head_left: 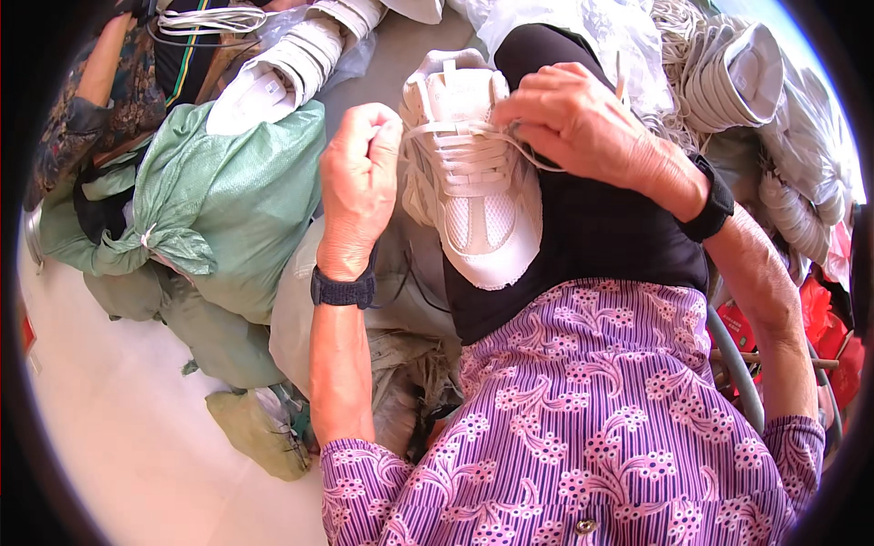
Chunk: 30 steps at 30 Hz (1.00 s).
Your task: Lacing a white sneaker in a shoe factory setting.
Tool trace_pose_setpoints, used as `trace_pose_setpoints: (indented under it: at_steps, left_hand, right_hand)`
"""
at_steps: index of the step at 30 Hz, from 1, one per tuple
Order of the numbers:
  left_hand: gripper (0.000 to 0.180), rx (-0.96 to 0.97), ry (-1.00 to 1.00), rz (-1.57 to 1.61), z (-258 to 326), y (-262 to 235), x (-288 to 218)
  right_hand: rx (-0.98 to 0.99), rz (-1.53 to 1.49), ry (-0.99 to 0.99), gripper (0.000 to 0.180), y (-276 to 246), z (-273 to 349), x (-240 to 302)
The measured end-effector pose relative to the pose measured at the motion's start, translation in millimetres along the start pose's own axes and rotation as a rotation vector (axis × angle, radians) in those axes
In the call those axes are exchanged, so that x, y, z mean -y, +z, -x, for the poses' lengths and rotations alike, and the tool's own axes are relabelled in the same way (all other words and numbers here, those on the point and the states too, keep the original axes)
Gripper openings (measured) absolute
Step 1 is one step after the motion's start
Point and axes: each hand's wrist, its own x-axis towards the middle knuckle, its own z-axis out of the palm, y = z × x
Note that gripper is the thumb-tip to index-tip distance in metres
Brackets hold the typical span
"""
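Note:
A white sneaker upper (478,218) rests on my black-clad thigh, toe toward me. Its white lace (472,164) runs in several rows across the front, and the top row is drawn out to both sides. At the upper's left edge, my left hand (360,182) is closed in a pinch with the lace running to its fingertips. My right hand (583,127) pinches the lace at the right of the tongue, its fingers bent close to the collar. A loose length of lace curves below the right fingers. Exactly where each hand grips the lace is partly hidden.
A tied green sack (228,200) stands at the left, with nested white shoe uppers (273,82) above it. More stacked uppers (728,82) and bundled laces (678,36) lie at the right. Another person's arm (102,59) shows at upper left. Red bags (824,318) sit at far right.

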Motion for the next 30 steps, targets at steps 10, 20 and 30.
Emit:
trace_pose_setpoints:
  at_steps: [10,20,30]
  left_hand:
    - [0.010,-0.259,-0.075,0.291,6.5,27.0,10.5]
    - [0.015,-0.121,-0.314,0.284,14.7,27.2,-9.5]
    - [0.007,-0.266,-0.058,-0.012,16.4,34.2,-19.3]
  right_hand:
    - [-0.005,0.084,0.012,0.026,12.0,-23.4,15.3]
    - [0.201,0.171,-0.069,0.033,11.1,-27.1,16.9]
    - [0.158,0.162,-0.057,0.034,13.1,-23.6,20.5]
